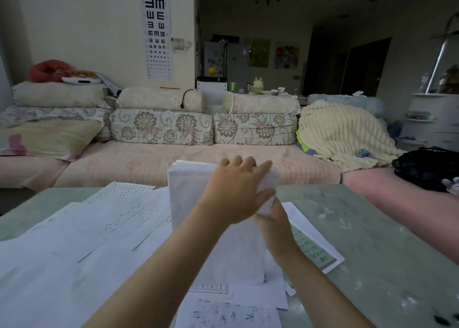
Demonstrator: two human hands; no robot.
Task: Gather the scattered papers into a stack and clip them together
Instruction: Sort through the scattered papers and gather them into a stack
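Pale green surface [372, 228] is strewn with loose sheets [74, 253]; at frame centre an upright stack [188, 203] is clasped by curled fingers [263, 166] of left hand [233, 193] and right hand [273, 221]. Sheets could be spilled if that clasp is loosened.

The right half of the table [372, 228] is bare, an open lane from the lower right corner to the far edge. At mid-frame the stack of papers [188, 203] stands on edge, gripped by the left hand [236, 193] and right hand [273, 226], and blocks a straight reach. Loose sheets [74, 240] cover the left and lower centre. At the right edge a pink bulk [409, 208], perhaps a sofa arm, and a black bag [427, 166] hem in the far corner.
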